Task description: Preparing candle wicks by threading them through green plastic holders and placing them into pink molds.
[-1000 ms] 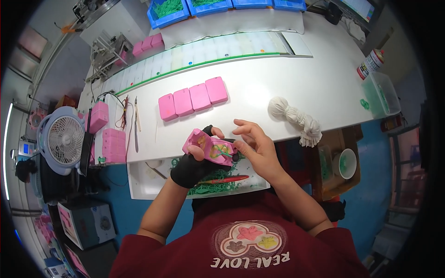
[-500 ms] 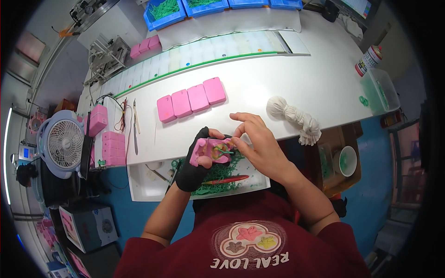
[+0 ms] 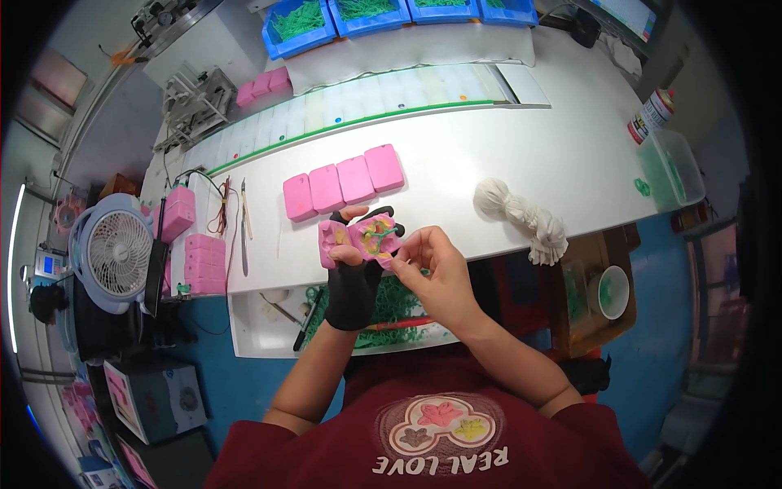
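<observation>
My left hand [image 3: 353, 295], in a black glove with bare thumb and fingertips, grips a pink rubber mould [image 3: 332, 234] above the drawer. The mould is spread apart, showing yellowish hollows in its inner faces. A small green branched piece [image 3: 383, 234] sits in its right part. With thumb and forefinger, my right hand [image 3: 437, 279] pinches the mould's lower right edge. Just beyond lies a row of several closed pink mould blocks [image 3: 342, 181] on the white table.
Under my hands the white drawer [image 3: 254, 336] holds green scraps [image 3: 399, 295] and a red-handled tool [image 3: 399, 323]. A tied white cloth bundle [image 3: 521, 220] lies at right. Thin tools [image 3: 243, 228] and stacked pink blocks [image 3: 204, 265] are at left, near a fan [image 3: 116, 253].
The mould has been opened wider and turned, with its inner faces now showing upward. My right hand has come down to its lower right edge, fingers curled in. The view has shifted slightly.
</observation>
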